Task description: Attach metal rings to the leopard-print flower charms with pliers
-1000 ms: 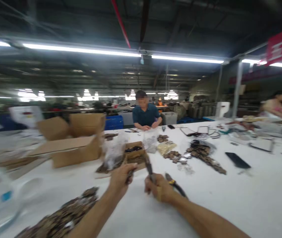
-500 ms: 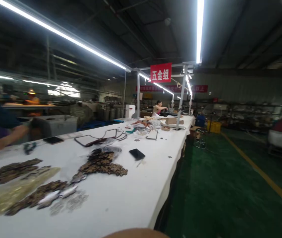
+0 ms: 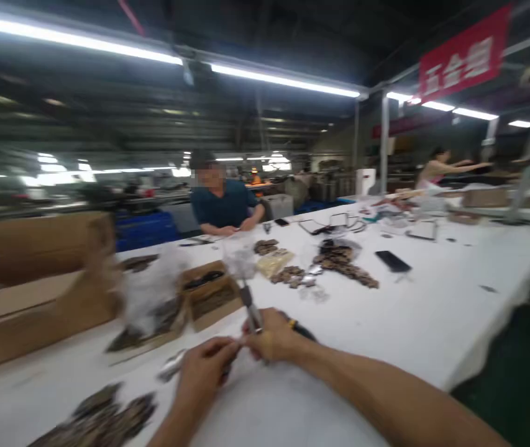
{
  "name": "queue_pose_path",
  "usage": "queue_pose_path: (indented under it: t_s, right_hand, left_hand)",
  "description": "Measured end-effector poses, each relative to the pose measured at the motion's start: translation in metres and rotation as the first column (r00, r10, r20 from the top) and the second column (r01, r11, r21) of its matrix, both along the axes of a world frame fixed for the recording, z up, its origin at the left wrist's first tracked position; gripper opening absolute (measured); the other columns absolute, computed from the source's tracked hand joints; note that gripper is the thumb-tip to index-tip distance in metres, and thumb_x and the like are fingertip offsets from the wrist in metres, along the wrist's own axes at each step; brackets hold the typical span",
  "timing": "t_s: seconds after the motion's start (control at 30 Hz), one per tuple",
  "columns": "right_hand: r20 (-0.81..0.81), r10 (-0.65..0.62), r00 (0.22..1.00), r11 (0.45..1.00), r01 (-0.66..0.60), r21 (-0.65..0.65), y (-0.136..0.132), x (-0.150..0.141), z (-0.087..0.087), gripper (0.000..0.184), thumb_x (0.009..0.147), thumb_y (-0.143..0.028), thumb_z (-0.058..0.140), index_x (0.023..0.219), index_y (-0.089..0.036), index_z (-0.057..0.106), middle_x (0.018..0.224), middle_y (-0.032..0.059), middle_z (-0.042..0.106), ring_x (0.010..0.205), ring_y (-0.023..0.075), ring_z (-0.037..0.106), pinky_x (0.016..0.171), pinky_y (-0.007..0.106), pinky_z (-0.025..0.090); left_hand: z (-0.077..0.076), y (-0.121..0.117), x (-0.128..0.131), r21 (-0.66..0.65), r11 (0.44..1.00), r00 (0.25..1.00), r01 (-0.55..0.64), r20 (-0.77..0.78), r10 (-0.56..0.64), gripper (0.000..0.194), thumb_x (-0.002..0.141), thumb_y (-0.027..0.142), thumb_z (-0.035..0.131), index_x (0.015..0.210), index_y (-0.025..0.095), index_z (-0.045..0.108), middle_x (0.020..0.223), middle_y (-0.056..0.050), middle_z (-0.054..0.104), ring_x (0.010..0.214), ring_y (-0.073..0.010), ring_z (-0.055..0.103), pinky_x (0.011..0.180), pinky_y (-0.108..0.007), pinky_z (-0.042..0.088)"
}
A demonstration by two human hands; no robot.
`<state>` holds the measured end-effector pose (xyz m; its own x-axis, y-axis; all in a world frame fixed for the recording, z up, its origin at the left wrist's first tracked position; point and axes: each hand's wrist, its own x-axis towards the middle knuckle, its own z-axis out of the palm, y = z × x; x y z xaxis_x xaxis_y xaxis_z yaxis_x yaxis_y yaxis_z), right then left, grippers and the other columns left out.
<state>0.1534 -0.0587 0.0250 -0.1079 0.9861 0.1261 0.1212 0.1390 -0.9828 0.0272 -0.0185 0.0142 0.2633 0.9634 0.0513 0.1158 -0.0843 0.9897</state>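
My left hand (image 3: 206, 372) is closed in a pinch above the white table (image 3: 386, 316), its fingertips meeting those of my right hand. What it pinches is too small and blurred to make out. My right hand (image 3: 271, 335) is closed around a tool (image 3: 253, 310) with a grey metal shaft, and a black-and-yellow handle end shows behind the knuckles. Blur hides its exact kind. A shiny silvery piece (image 3: 171, 365) lies beside my left hand. Nearer me at the left is a pile of small brown-black pieces (image 3: 106, 416).
A big cardboard box (image 3: 78, 298) stands left, beside a clear plastic bag (image 3: 150, 292) and a small divided carton (image 3: 211, 320). Farther off lie more brown pieces (image 3: 348, 264), a yellowish packet (image 3: 274, 262) and a phone (image 3: 392, 261). A co-worker (image 3: 225, 205) sits across the table.
The view has swung left and down. Both my hands, the tool, the boxes and the facing co-worker now show; before, only a bit of arm was visible at the bottom edge.
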Motion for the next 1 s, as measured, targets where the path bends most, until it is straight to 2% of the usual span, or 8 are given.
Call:
queue_pose_path:
  t_s: [0.07,0.13,0.33,0.63,0.83,0.9,0.97,1.0]
  right_hand:
    - [-0.029,-0.046,0.999,0.999,0.047,0.025,0.010,-0.029,-0.011,0.027,0.082,-0.034,0.067,0.098,-0.015,0.057,0.055,-0.0056,0.056,0.044,0.0105,0.051,0.044,0.022,0.041]
    - [-0.046,-0.071,0.996,0.996,0.074,0.055,0.012,-0.033,-0.021,0.024,0.078,-0.033,0.066,0.092,-0.016,0.056,0.050,-0.0063,0.054,0.040,0.0106,0.050,0.040,0.021,0.036]
    - [-0.035,-0.049,0.998,0.993,0.053,0.103,0.002,-0.018,-0.033,0.024,0.077,-0.035,0.063,0.091,-0.017,0.056,0.053,-0.0042,0.058,0.040,0.0111,0.052,0.041,0.021,0.039]
    - [0.029,-0.046,0.999,0.996,0.043,0.084,-0.003,-0.023,-0.030,0.019,0.078,-0.032,0.060,0.090,-0.018,0.057,0.048,-0.0035,0.059,0.039,0.0119,0.050,0.042,0.022,0.038]
    - [-0.003,0.094,0.996,0.989,-0.093,0.113,-0.006,-0.022,-0.030,0.028,0.084,-0.042,0.061,0.093,-0.016,0.059,0.048,-0.0034,0.057,0.038,0.0108,0.048,0.040,0.021,0.035]
    - [-0.083,0.143,0.986,0.987,-0.136,0.086,-0.007,-0.023,-0.028,0.034,0.086,-0.049,0.058,0.097,-0.016,0.059,0.054,-0.0013,0.059,0.041,0.0109,0.050,0.038,0.019,0.032]
    - [-0.191,0.164,0.968,0.986,-0.156,0.053,-0.009,-0.024,-0.025,0.039,0.086,-0.052,0.058,0.104,-0.017,0.058,0.071,0.0039,0.066,0.050,0.0128,0.057,0.036,0.017,0.030]
    - [-0.242,0.175,0.954,0.985,-0.170,0.039,-0.010,-0.024,-0.023,0.041,0.084,-0.052,0.060,0.107,-0.018,0.057,0.082,0.0067,0.068,0.057,0.0149,0.062,0.037,0.017,0.033]
  left_hand:
    - [0.004,-0.003,-0.055,0.013,0.998,0.997,-0.057,-0.060,0.058,0.031,0.075,0.040,0.075,0.084,0.011,0.068,0.059,0.001,0.057,0.046,-0.0091,0.049,0.042,-0.021,0.040]
    - [0.003,-0.007,-0.072,0.012,0.999,0.996,-0.051,-0.069,0.051,0.029,0.067,0.038,0.078,0.073,0.011,0.068,0.049,0.003,0.051,0.038,-0.0075,0.041,0.036,-0.020,0.030]
    - [-0.007,-0.015,-0.056,0.006,1.000,0.996,-0.022,-0.088,0.022,0.024,0.066,0.035,0.073,0.072,0.012,0.069,0.055,-0.001,0.057,0.042,-0.0093,0.046,0.038,-0.021,0.035]
    - [-0.013,-0.015,-0.065,-0.076,0.997,1.000,0.016,-0.003,-0.016,0.036,0.060,0.042,0.081,0.071,0.010,0.069,0.054,-0.002,0.059,0.037,-0.0077,0.043,0.036,-0.022,0.033]
    - [-0.012,-0.015,-0.067,-0.113,0.986,0.986,0.124,0.123,-0.110,0.034,0.061,0.040,0.080,0.070,0.010,0.067,0.058,-0.004,0.062,0.039,-0.0074,0.044,0.035,-0.020,0.030]
    - [-0.010,-0.011,-0.070,-0.112,0.989,0.985,0.095,0.154,-0.077,0.032,0.060,0.038,0.080,0.069,0.010,0.067,0.058,-0.004,0.062,0.038,-0.0068,0.043,0.034,-0.020,0.028]
    - [-0.005,-0.004,-0.076,-0.097,0.995,0.986,0.009,0.168,0.008,0.030,0.060,0.037,0.079,0.069,0.010,0.067,0.059,-0.004,0.062,0.037,-0.0061,0.041,0.034,-0.019,0.026]
    - [-0.003,0.000,-0.080,-0.082,0.996,0.983,-0.043,0.172,0.057,0.030,0.059,0.036,0.078,0.068,0.010,0.066,0.059,-0.005,0.063,0.037,-0.0059,0.041,0.033,-0.019,0.025]
